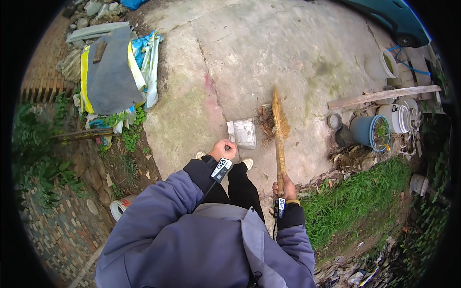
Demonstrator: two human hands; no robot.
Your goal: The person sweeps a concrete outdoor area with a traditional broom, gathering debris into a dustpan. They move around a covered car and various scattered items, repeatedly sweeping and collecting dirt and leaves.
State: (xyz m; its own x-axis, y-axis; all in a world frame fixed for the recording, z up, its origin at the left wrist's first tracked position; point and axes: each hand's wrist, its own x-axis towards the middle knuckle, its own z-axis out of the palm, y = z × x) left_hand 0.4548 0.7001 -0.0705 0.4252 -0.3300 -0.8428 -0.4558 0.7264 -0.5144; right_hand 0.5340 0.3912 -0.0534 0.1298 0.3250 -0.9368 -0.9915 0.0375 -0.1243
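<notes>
My left hand (223,149) is closed around the dark end of a dustpan's handle, most of which is hidden by the fist. The whitish dustpan (245,134) lies on the concrete just beyond it, its open side seemingly towards the right. In my right hand (285,187) is the handle of a straw broom (280,144), which points away from me. The broom's bristles are beside a small heap of dry leaves and debris (265,124), at the right of the dustpan, and partly cover it.
Cracked concrete (237,64) spreads ahead. At right are a wooden plank (385,96), a blue bucket (363,132), white buckets and a grass strip (353,201). A weighted dark sheet (111,75) lies at left. A vehicle (392,16) stands at the far right.
</notes>
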